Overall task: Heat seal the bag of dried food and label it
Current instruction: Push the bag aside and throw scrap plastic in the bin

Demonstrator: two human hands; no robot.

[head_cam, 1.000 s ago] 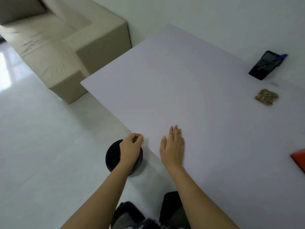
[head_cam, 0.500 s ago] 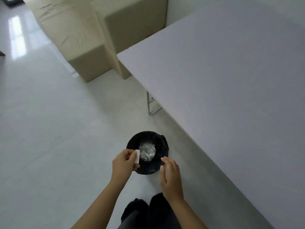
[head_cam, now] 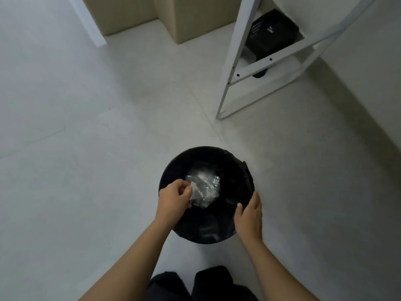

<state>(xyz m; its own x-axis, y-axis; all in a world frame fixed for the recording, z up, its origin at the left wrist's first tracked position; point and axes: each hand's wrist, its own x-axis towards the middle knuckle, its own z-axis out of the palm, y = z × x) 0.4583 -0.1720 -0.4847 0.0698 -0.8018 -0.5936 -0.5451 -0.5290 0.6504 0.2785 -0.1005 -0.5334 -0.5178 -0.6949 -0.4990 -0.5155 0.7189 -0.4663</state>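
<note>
1. Evidently a tidy-up step: the left hand [head_cam: 173, 197] pinches a small white scrap [head_cam: 192, 190] between thumb and fingertips, held over the black bin [head_cam: 238, 168] so it would drop inside.
2. Crumpled clear plastic [head_cam: 206, 185] already lies in the bin, at 1 o'clock from that hand.
3. The right hand [head_cam: 249, 216], fingers straight and relaxed, sits at the rim's 4 o'clock, likely steadying it.
4. The bag of dried food is out of view.

Indoor living space, probably a home. Pale tiled floor [head_cam: 86, 127] with visible joint lines; beige block-shaped upholstered furniture [head_cam: 191, 16] at the far edge; white metal bench frame [head_cam: 234, 61] standing on the tiles; small round waste bin [head_cam: 236, 174], lined with a black bag, on the floor.
</note>
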